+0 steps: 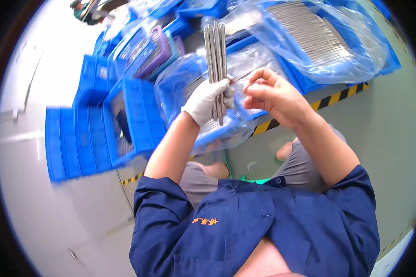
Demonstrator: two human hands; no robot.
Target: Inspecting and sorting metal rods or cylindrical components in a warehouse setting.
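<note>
My left hand (204, 99), in a white glove, is closed around a bundle of several slim metal rods (214, 51). The rods stand nearly upright in the picture, their lower ends showing below the fist. Just to the right, apart from the bundle, is my bare right hand (279, 99). Its fingers are curled toward the thumb; I cannot make out whether anything small is between them. Behind and below both hands lies a blue bin (284, 69) lined with clear plastic, with more metal rods inside, partly hidden by the hands.
At the upper right, a plastic-lined blue bin holds rows of rods (309, 34). Stacked blue crates (78, 143) stand at left, with purple and teal bins (158, 51) behind. Black-and-yellow tape (342, 96) edges the bins. Another person (81, 11) is at the far upper left.
</note>
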